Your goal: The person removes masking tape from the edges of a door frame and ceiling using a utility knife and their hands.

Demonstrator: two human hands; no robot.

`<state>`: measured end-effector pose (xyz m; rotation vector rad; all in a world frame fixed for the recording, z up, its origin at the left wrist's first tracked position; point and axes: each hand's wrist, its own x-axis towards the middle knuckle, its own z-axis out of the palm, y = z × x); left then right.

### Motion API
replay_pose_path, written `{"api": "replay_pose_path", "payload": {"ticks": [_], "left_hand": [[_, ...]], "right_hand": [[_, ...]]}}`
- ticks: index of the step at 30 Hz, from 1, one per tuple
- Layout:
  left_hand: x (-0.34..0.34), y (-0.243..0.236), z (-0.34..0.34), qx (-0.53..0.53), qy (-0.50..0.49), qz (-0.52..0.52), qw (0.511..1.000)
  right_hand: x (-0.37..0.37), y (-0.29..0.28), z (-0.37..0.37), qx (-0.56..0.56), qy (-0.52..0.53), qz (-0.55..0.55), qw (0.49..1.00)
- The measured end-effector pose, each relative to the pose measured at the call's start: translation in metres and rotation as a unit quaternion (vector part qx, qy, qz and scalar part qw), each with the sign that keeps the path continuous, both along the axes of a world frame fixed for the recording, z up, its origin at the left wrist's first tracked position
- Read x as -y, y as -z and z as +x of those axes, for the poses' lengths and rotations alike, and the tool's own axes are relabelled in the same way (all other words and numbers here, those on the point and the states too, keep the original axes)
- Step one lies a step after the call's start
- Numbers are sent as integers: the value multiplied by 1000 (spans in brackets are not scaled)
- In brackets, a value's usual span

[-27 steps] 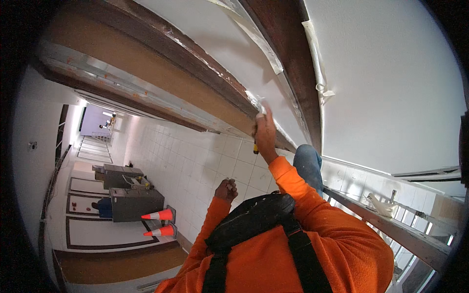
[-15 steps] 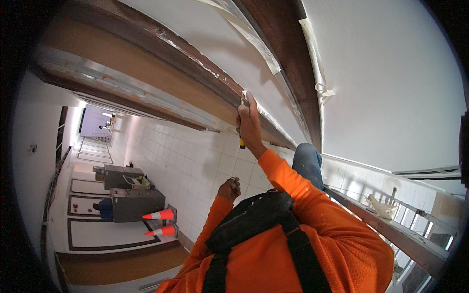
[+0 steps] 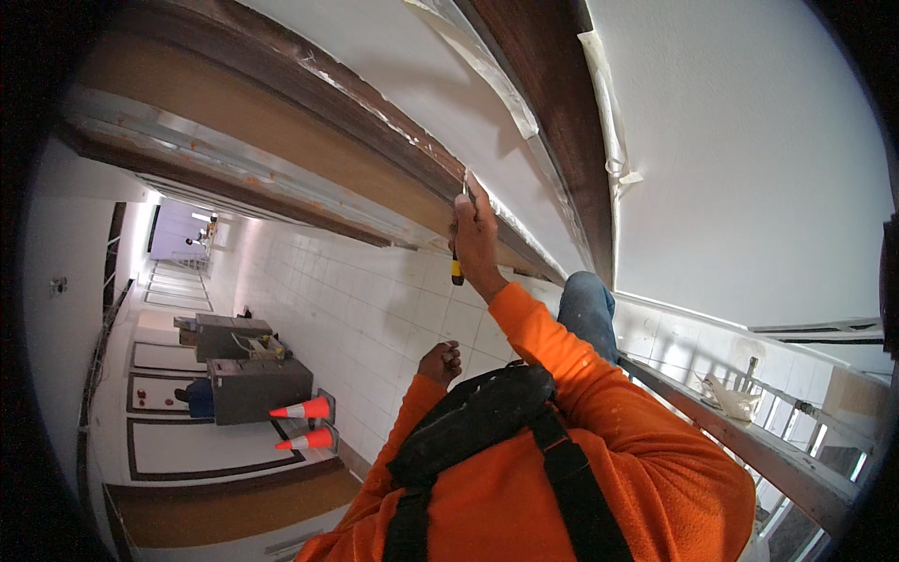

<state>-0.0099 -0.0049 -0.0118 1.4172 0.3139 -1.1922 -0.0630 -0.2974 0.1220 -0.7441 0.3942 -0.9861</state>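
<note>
My right hand (image 3: 476, 239) is closed around a slim hand tool with a black-and-yellow handle (image 3: 457, 272). Its thin tip, too small to make out, meets the edge of the dark brown wooden trim (image 3: 412, 155), where the wood borders the white wall. Ragged white residue runs along that edge. Lower down, away from the trim, my left hand (image 3: 438, 363) hangs with its fingers curled; whether something small sits in them cannot be seen.
Loose masking tape (image 3: 609, 131) clings along a second dark wooden strip (image 3: 552, 122). At right, a metal rail (image 3: 749, 431) bears crumpled pale material (image 3: 733, 398). Grey cabinets (image 3: 257, 389) and orange-and-white cones (image 3: 309, 409) stand on the tiled floor (image 3: 375, 328) at left.
My right hand and the tool have shifted very slightly, and the handle tilts a little differently. The left hand stays curled in nearly the same place.
</note>
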Motion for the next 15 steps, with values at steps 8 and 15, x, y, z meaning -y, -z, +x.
{"api": "replay_pose_path", "payload": {"ticks": [8,15], "left_hand": [[2,-15,3,27,-4,24,999],[17,-51,-22,106,-15,83,991]], "right_hand": [[-2,-11,-10,55,-23,93,994],[-1,5,-12,40,-16,122,992]]}}
